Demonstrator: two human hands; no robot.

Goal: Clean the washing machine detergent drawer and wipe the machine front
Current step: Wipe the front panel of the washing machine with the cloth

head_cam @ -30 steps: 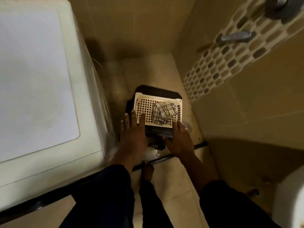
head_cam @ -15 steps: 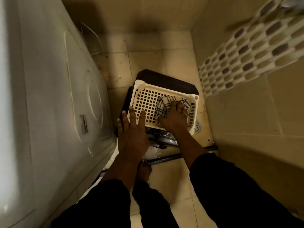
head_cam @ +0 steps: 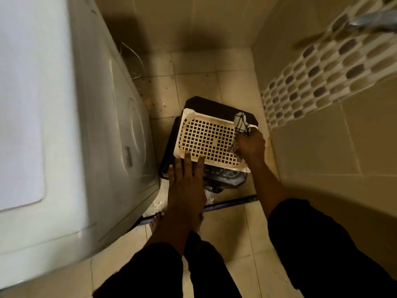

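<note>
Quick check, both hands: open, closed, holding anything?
Left hand: open, fingers flat on the basket near rim.
Right hand: closed on the checked cloth.

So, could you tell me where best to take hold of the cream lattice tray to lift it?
Probably by the short rims of the cream lattice tray, from either end: they stand raised and unobstructed, and the left hand already rests at its near-left corner.
</note>
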